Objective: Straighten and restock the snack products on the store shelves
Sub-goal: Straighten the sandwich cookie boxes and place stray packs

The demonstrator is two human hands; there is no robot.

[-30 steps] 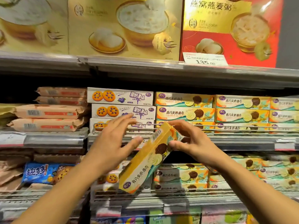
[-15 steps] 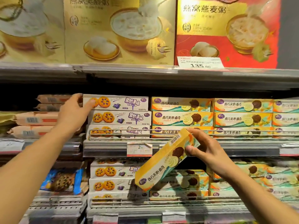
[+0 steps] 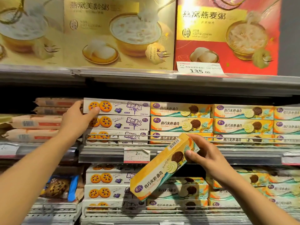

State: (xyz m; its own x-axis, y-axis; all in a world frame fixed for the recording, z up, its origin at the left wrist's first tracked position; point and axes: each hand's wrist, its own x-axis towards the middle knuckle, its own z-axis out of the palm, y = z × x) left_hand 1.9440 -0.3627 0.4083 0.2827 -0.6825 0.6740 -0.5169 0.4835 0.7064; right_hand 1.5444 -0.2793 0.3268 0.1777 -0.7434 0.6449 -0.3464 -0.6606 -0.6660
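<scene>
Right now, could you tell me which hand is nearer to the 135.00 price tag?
Right. The right hand, gripping the yellow cookie box, is almost directly below the 135.00 price tag; the left hand is far to its lower left.

Printed cardboard with a slight sheen — the yellow cookie box at lower centre. Upper-frame gift boxes look glossy. Grey metal shelf rail — smooth; left-hand packets seem matt paper.

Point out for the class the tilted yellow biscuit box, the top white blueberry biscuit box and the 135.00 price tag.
tilted yellow biscuit box (image 3: 159, 172), head view, middle of its front face
top white blueberry biscuit box (image 3: 120, 107), head view, front face centre
135.00 price tag (image 3: 200, 69), head view, centre of label
</scene>
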